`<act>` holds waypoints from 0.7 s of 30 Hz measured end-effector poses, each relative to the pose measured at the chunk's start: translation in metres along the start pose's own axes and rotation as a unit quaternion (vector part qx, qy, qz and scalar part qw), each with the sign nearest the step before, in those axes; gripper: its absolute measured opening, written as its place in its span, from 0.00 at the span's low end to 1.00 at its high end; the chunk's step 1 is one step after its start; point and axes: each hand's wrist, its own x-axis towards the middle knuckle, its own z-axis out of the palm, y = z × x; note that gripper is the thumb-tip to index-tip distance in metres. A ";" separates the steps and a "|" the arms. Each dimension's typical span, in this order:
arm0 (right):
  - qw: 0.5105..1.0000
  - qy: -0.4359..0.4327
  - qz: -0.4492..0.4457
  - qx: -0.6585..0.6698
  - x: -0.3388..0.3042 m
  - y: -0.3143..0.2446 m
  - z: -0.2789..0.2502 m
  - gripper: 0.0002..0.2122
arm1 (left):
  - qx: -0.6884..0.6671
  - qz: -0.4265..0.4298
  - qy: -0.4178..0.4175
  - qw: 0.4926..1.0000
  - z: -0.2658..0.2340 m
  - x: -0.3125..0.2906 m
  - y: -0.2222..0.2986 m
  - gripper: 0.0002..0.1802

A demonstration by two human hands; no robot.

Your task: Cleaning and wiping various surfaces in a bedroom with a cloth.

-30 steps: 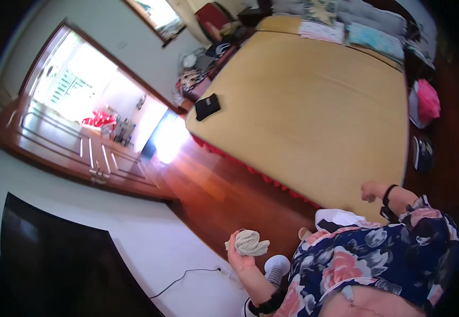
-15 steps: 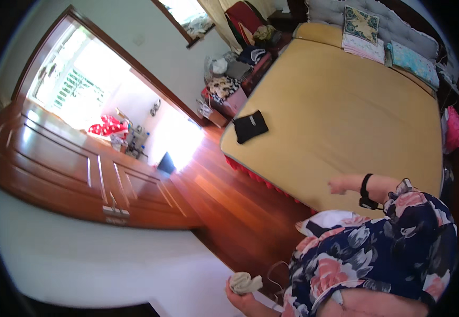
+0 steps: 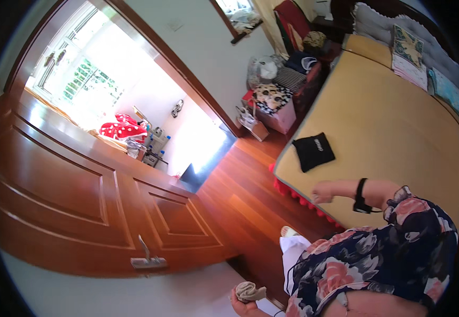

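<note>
At the lower edge, my left hand (image 3: 242, 306) is closed round a small rolled beige cloth (image 3: 249, 291), its loose end sticking out to the right. My right hand (image 3: 322, 192) hangs in front of the bed's near corner. Its fingers are curled in, and nothing shows in them. A black band (image 3: 362, 198) circles that forearm. The floral sleeve and dress (image 3: 367, 253) fill the lower right, with a foot in a light shoe (image 3: 288, 231) below. Closest to my right hand lies a flat black cloth pouch (image 3: 314, 151) on the bed.
The bed (image 3: 382, 127) has a tan mat and red skirt, with pillows (image 3: 409, 47) at its head. A brown wooden door (image 3: 81, 185) with a metal handle (image 3: 147, 259) stands open at left. Boxes and bags (image 3: 274, 98) are piled by the wall. Beyond the doorway lies red polka-dot fabric (image 3: 124, 128).
The view has shifted toward the doorway; the door looks larger and the bed sits further right. My right hand has moved a little left and its fingers look more curled. My left keeps the cloth.
</note>
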 end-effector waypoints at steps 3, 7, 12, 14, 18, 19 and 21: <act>0.972 -0.005 0.231 0.045 -0.078 0.044 0.042 0.14 | 0.073 0.134 0.126 0.980 0.020 0.018 -0.008 0.09; 0.960 -0.017 0.273 0.055 -0.188 0.109 0.129 0.15 | 0.120 0.048 0.123 0.984 0.063 0.031 -0.031 0.09; 0.932 -0.090 0.346 0.056 -0.257 0.092 0.136 0.19 | 0.145 0.039 0.011 0.989 0.092 0.059 -0.064 0.09; 0.927 -0.128 0.339 0.096 -0.270 0.085 0.130 0.21 | 0.142 0.047 0.001 0.989 0.105 0.056 -0.067 0.09; 0.921 -0.177 0.347 0.021 -0.240 0.069 0.099 0.22 | 0.110 0.055 0.040 0.992 0.083 0.051 -0.062 0.10; 0.924 -0.165 0.344 0.019 -0.241 0.061 0.102 0.20 | 0.101 0.046 0.076 0.991 0.062 0.039 -0.061 0.11; 0.945 -0.182 0.271 0.027 -0.185 0.054 0.081 0.13 | 0.053 0.037 0.125 0.990 -0.014 0.008 -0.060 0.14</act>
